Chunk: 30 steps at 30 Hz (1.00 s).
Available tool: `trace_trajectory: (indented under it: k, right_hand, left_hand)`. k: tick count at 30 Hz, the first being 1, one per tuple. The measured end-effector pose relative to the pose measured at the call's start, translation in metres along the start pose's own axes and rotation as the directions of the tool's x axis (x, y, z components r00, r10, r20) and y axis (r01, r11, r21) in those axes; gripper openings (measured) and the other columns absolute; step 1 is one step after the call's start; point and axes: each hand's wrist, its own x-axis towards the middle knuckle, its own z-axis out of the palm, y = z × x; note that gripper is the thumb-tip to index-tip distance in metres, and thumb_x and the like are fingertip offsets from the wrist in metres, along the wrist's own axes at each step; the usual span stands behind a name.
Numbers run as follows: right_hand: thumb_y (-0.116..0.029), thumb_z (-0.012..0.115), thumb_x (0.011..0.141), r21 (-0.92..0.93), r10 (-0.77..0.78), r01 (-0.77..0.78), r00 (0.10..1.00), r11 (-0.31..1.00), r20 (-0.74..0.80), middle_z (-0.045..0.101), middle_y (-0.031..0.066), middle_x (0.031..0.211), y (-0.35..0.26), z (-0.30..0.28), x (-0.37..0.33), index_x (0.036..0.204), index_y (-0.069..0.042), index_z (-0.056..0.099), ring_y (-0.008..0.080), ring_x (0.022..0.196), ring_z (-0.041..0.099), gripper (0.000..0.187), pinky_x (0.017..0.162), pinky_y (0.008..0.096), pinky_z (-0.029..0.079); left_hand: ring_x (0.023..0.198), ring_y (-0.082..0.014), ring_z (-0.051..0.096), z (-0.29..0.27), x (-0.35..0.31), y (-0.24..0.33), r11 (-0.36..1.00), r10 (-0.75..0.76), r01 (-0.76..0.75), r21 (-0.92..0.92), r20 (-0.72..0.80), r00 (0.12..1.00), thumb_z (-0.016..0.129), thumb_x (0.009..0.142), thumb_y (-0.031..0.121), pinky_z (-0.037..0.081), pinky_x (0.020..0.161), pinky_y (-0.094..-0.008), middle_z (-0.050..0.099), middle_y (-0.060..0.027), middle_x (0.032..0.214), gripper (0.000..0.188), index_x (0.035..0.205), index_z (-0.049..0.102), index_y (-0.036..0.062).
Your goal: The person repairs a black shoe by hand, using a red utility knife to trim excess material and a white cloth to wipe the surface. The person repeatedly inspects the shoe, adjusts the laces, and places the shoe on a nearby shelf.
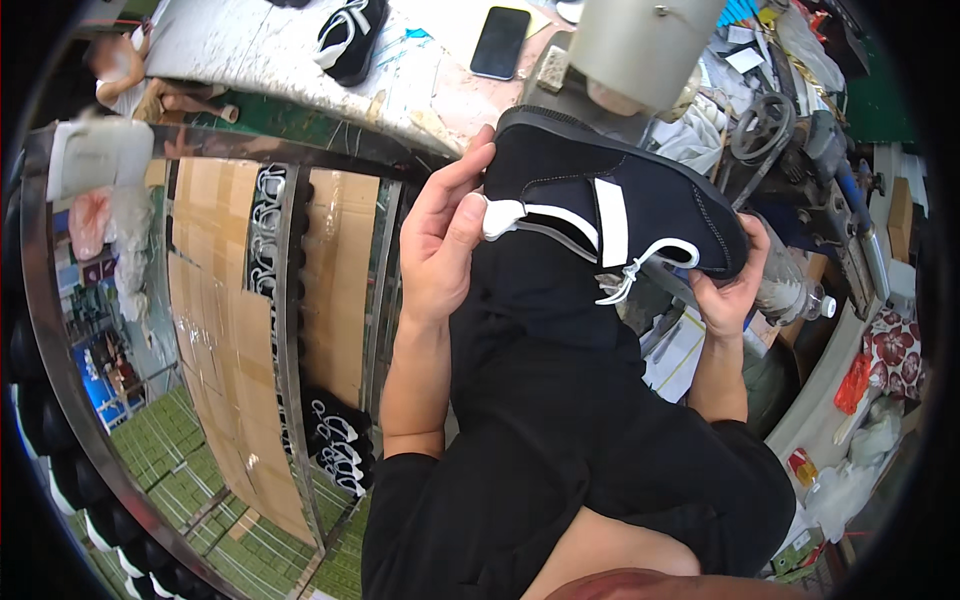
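Observation:
A black shoe [560, 170] with a white strap, white heel tab and white lace is held sideways in front of me, its dark sole turned up and away. My left hand [445, 235] grips the heel end, thumb by the white tab. My right hand [735, 285] pinches the toe end, with the thumb on the near side and fingers wrapped behind. The lace [628, 285] is tied in a small bow that hangs toward my lap. The sole's far side is hidden.
On the worktable [250, 60] lie another black shoe [352, 45] and a phone [500, 42]. A grey machine head [640, 50] stands just beyond my hands. To the left is a metal rack [290, 350] with cardboard and shoes. A clear bottle [790, 298] lies at right. Another person [130, 80] sits far left.

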Motion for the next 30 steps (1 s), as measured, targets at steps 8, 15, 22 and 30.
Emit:
trace_trajectory:
  k: [8, 15, 22, 30]
  right_hand:
    - [0.017, 0.069, 0.07, 0.09, 0.147, -0.167, 0.969, 0.982, 0.199, 0.043, 0.0224, 0.145, 0.03, 0.029, -0.023, 0.133, -0.009, 0.032, 0.028, 0.134, 0.049, 0.078, 0.109, 0.0387, 0.044]
    - [-0.037, 0.074, 0.09, 0.176, 0.426, -0.645, 0.66, 0.743, 0.619, 0.037, 0.0187, 0.155, 0.061, 0.076, -0.023, 0.158, -0.013, 0.016, 0.0296, 0.142, 0.039, 0.093, 0.118, 0.0434, 0.028]
    - [-0.023, 0.061, 0.097, -0.013, 0.564, -0.693, 0.576, 0.721, 0.591, 0.058, 0.0071, 0.131, 0.081, 0.166, 0.007, 0.148, -0.011, 0.046, 0.0133, 0.116, 0.056, 0.054, 0.103, 0.0274, 0.044]
    - [-0.027, 0.067, 0.095, 0.015, 0.57, -0.676, 0.632, 0.736, 0.525, 0.059, 0.009, 0.13, 0.079, 0.171, 0.002, 0.146, -0.008, 0.047, 0.015, 0.119, 0.055, 0.057, 0.104, 0.0296, 0.043]
  left_hand:
    - [0.139, -0.0337, 0.046, -0.007, -0.043, 0.01, 0.868, 0.223, -0.161, 0.47, -0.078, 0.972, 0.064, 0.074, -0.019, 0.043, 0.113, -0.0418, 0.04, -0.0267, 0.152, 0.065, 0.137, 0.051, -0.008]
    - [0.104, -0.0241, 0.067, -0.042, -0.084, -0.03, 0.624, 0.311, -0.158, 0.765, -0.058, 0.948, 0.071, 0.079, -0.01, 0.055, 0.088, -0.0321, 0.066, -0.0137, 0.118, 0.039, 0.116, 0.072, 0.0002]
    - [0.122, -0.0237, 0.058, -0.043, -0.115, -0.068, 0.676, 0.285, -0.015, 0.737, -0.242, 0.928, 0.063, 0.084, -0.011, 0.045, 0.104, -0.0346, 0.058, -0.0138, 0.133, 0.059, 0.14, 0.049, -0.0019]
    - [0.084, -0.0107, 0.061, -0.027, -0.145, -0.061, 0.917, -0.399, 0.341, -0.208, -0.519, 0.756, 0.064, 0.099, 0.013, 0.048, 0.077, -0.0248, 0.07, -0.0071, 0.098, 0.023, 0.113, 0.067, -0.0044]
